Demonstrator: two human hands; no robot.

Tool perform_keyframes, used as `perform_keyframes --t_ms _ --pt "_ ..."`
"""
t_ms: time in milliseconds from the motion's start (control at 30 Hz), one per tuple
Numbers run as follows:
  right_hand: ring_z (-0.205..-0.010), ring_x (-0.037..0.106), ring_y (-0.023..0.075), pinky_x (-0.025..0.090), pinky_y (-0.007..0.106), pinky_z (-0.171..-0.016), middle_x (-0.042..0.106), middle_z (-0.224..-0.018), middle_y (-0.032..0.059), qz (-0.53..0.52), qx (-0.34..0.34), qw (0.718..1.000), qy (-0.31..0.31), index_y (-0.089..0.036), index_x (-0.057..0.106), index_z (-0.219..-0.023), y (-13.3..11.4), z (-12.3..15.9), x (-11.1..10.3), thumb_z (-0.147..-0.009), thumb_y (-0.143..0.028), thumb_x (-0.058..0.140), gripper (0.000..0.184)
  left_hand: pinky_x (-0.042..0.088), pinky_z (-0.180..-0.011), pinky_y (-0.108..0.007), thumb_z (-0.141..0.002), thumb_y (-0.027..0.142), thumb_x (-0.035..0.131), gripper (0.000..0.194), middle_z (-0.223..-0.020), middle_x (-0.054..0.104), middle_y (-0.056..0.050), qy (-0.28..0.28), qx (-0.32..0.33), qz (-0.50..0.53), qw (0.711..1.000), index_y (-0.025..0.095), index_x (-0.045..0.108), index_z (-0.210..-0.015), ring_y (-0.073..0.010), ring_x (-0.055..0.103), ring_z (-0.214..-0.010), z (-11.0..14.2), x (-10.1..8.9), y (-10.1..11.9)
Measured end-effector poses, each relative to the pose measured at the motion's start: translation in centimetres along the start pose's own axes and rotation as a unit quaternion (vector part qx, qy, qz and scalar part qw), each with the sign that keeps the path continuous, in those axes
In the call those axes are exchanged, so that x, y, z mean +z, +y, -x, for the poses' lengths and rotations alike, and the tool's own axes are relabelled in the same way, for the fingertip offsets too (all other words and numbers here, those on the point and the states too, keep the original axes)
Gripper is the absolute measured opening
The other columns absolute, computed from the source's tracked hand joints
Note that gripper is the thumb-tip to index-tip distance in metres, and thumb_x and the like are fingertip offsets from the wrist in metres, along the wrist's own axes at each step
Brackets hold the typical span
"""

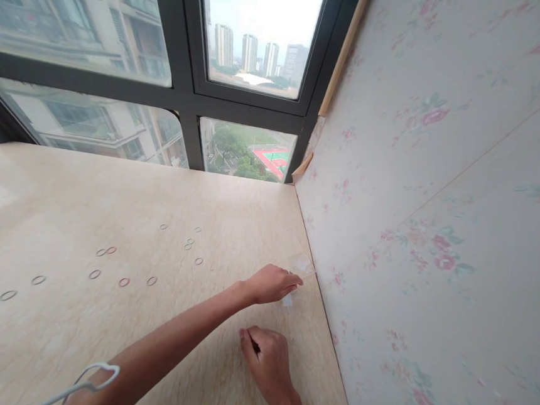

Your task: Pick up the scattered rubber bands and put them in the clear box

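Observation:
My left hand point(272, 284) reaches across to the right side of the pale tabletop, beside the wall. Its fingers are drawn together and point down at a clear plastic piece with a white label point(288, 300). A small pale ring point(294, 291) shows just under the fingertips; whether they grip it I cannot tell. Another clear plastic piece point(303, 265) lies just beyond, against the wall. Nearer to me, my right hand point(268, 357) is curled closed above the table, and its palm is hidden. Further left, several thin rings are scattered, among them a red ring point(124, 282) and a dark ring point(8, 295).
A flower-patterned wall point(436, 242) borders the table on the right. Dark window frames point(184, 100) rise at the far edge. A pale cord loop point(98, 376) lies over my left forearm. More rings, such as a green ring point(188, 246), lie mid-table.

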State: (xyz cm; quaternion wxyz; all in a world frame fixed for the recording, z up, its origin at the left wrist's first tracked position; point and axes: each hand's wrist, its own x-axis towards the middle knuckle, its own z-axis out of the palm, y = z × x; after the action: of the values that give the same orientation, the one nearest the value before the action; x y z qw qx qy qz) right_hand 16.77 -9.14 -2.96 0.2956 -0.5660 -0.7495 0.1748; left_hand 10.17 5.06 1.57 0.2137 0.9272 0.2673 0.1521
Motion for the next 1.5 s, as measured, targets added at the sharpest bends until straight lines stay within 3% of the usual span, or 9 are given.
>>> perform_keyframes --t_ms 367,633,833,933,1133,1500 --pt "-0.047 0.049 0.0102 0.022 0.027 -0.052 0.054 -0.05 -0.0019 0.021 0.0 1.0 -0.004 -0.018 0.053 -0.057 -0.2 0.1 0.0 -0.096 -0.031 0.04 0.044 0.049 -0.075 -0.027 -0.094 0.023 0.048 0.026 -0.1 0.074 -0.004 0.009 -0.03 -0.013 0.999 0.024 0.065 -0.113 -0.0196 0.069 -0.088 0.6 -0.2 0.4" --pt "-0.047 0.049 0.0106 0.022 0.027 -0.052 0.055 -0.05 -0.0016 0.029 -0.002 1.0 -0.002 -0.018 0.052 -0.057 0.0 0.1 0.2 -0.097 -0.031 0.039 0.043 0.049 -0.074 -0.029 -0.093 0.022 0.046 0.028 -0.1 0.074 -0.006 0.008 -0.042 -0.022 0.999 0.023 0.064 -0.116 -0.0221 0.069 -0.089 0.5 0.7 0.1" --pt "-0.047 0.047 0.0104 0.022 0.027 -0.052 0.053 -0.05 -0.0021 0.03 -0.004 1.0 0.001 -0.018 0.052 -0.057 -0.1 0.1 0.2 -0.096 -0.03 0.041 0.041 0.049 -0.077 -0.03 -0.092 0.017 0.046 0.03 -0.105 0.073 -0.005 0.053 -0.059 0.004 0.997 0.024 0.064 -0.115 -0.0213 0.068 -0.092 1.6 0.9 -0.4" --pt "-0.046 0.045 0.0099 0.021 0.027 -0.052 0.051 -0.049 -0.0027 0.028 -0.004 1.0 0.0 -0.018 0.05 -0.056 -0.1 0.1 0.1 -0.096 -0.03 0.04 0.042 0.049 -0.08 -0.029 -0.092 0.02 0.048 0.026 -0.108 0.071 -0.004 0.107 -0.077 0.038 0.991 0.022 0.065 -0.111 -0.0183 0.067 -0.092 2.8 0.9 -0.9" --pt "-0.046 0.042 0.0097 0.022 0.026 -0.051 0.049 -0.049 -0.0029 0.036 -0.02 0.999 0.004 -0.018 0.049 -0.057 0.0 0.2 0.2 -0.097 -0.033 0.039 0.044 0.046 -0.067 -0.024 -0.09 0.02 0.05 0.019 -0.092 0.071 -0.002 0.227 -0.141 0.091 0.959 0.02 0.066 -0.101 -0.0102 0.057 -0.061 6.7 1.3 -1.9" --pt "-0.043 0.045 0.0095 0.027 0.022 -0.048 0.05 -0.047 -0.0026 0.045 -0.047 0.998 0.019 -0.017 0.055 -0.059 0.8 0.7 0.5 -0.097 -0.04 0.038 0.048 0.042 -0.06 -0.022 -0.085 0.017 0.049 0.019 -0.079 0.066 -0.002 0.278 -0.21 0.124 0.929 0.018 0.066 -0.093 -0.0093 0.051 -0.056 14.5 1.8 -2.6"
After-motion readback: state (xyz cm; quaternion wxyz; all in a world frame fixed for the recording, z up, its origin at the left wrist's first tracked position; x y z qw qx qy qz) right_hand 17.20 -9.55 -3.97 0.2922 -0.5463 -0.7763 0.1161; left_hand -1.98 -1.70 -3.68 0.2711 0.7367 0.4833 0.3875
